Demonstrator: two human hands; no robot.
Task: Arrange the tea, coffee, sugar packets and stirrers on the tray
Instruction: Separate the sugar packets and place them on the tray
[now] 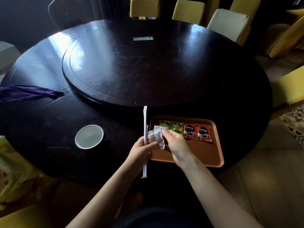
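An orange tray sits at the near right edge of the dark round table. Along its far side lie two green tea packets and two red coffee packets in a row. My left hand grips long white paper-wrapped stirrers, held upright just left of the tray, together with a bunch of white sugar packets. My right hand reaches over the tray's left end and pinches the top of the sugar packets.
A white bowl stands on the table to the left of my hands. A purple cloth lies at the far left. A raised turntable fills the table's middle. Yellow-covered chairs ring the table.
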